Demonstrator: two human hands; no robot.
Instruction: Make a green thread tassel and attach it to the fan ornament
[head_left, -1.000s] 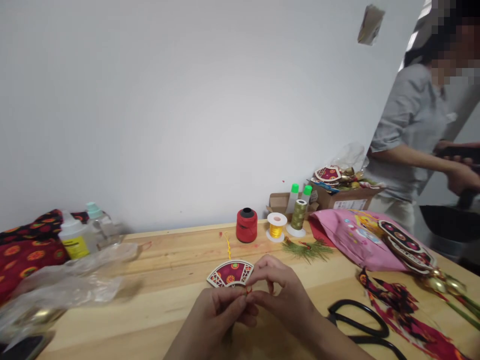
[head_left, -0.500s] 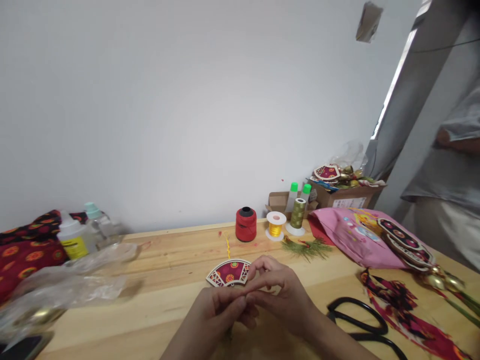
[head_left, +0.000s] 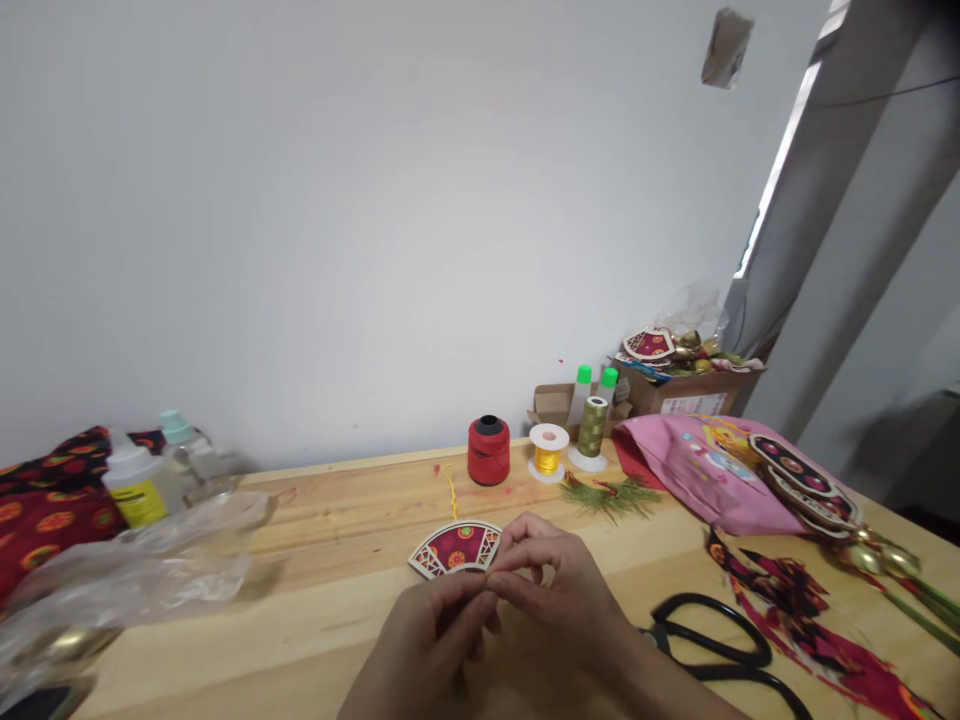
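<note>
A fan-shaped wooden ornament (head_left: 457,547) with a dark red patterned cloth face lies on the table, its yellow cord (head_left: 452,495) stretching away toward the wall. Just in front of its lower edge, my left hand (head_left: 442,625) is closed in a pinch, thumb against fingers. My right hand (head_left: 551,580) pinches at the same spot, its fingertips meeting those of the left and covering the ornament's lower right corner. Whatever sits between the fingertips is too small and too covered to make out.
Behind the hands stand a red thread spool (head_left: 488,452), a yellow thread spool (head_left: 548,455) and a green thread cone (head_left: 592,430). Black-handled scissors (head_left: 712,630) lie right, near cloth scraps (head_left: 810,620) and a pink bag (head_left: 690,470). Bottles (head_left: 142,485) and plastic wrap (head_left: 150,580) are left.
The view has shifted slightly. The person standing at the far right has gone out of sight. Both my hands keep their pinch, the fingers only slightly moved.
</note>
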